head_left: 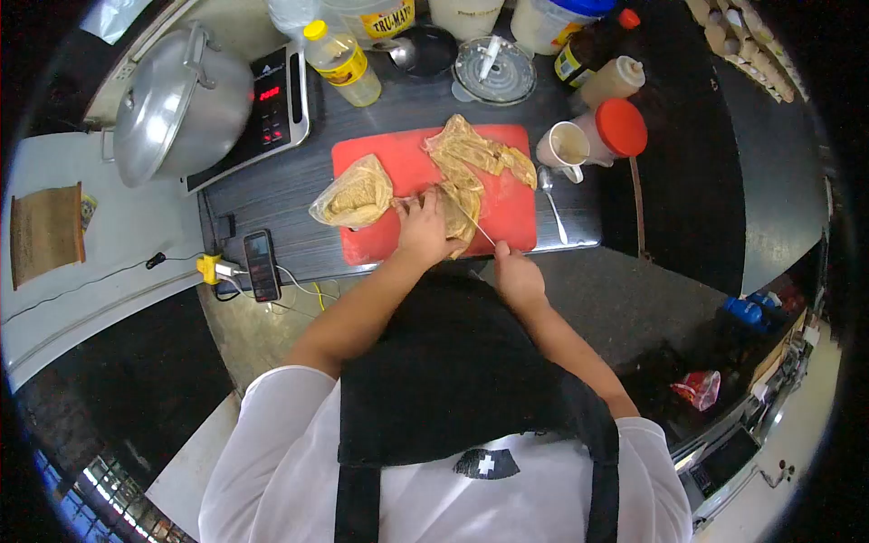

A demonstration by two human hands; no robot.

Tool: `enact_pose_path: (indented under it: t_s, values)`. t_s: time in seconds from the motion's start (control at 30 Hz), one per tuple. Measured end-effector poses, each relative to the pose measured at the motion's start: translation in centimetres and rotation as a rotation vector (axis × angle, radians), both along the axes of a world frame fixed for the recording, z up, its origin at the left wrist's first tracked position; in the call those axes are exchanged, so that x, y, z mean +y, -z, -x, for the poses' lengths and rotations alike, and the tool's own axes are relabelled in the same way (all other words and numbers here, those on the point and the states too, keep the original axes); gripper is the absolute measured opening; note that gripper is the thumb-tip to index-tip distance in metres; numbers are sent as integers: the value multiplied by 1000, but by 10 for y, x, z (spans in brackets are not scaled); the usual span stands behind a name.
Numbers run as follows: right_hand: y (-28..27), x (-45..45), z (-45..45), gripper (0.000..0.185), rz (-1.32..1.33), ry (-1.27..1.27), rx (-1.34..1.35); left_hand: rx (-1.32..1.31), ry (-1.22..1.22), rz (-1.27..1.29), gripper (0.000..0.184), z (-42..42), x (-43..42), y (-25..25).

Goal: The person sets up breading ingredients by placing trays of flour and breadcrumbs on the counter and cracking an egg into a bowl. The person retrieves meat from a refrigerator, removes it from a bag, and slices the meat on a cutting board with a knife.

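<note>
A red cutting board lies on the dark counter in front of me. My left hand presses down on a piece of tan food, fingers spread. My right hand is closed around the handle of a knife; its thin blade slants up and left onto the tan food beside my left fingers. More tan, wrinkled food in what looks like clear plastic stretches across the board's upper right. A clear plastic bag with tan contents rests at the board's left. Whether the blade has gone through is hidden.
At the left, a large metal pot stands by a lit induction cooker. Behind the board are a yellow-capped bottle and a lidded tub. To the right sit a white mug, a red-lidded jar and a spoon. A phone lies front left.
</note>
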State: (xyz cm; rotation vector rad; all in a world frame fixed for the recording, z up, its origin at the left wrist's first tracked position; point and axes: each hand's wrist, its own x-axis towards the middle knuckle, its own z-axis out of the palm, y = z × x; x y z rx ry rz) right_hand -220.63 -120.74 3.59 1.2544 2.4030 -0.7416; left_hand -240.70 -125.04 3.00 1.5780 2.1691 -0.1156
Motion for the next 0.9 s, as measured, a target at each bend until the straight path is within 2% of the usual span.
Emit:
enact_pose_path:
  t_s: [0.2, 0.4, 0.6, 0.7, 0.8, 0.9]
  values:
    - [-1, 6, 0, 14, 13, -19, -4, -1, -22, -34, 112, -1, 0, 7]
    - [5, 24, 11, 20, 173, -81, -25, -5, -15, -24, 109, -1, 0, 8]
    - [21, 33, 40, 18, 75, -78, 45, -38, -87, -99, 103, -5, 0, 12]
    - [15, 37, 26, 18, 55, -108, 36, -27, -106, -106, 96, -6, 2, 9]
    - [13, 33, 17, 16, 38, -104, 51, -57, -190, -229, 80, -9, 0, 13]
    - [15, 29, 11, 14, 69, -86, 32, -133, 30, -415, 65, -9, -7, 18]
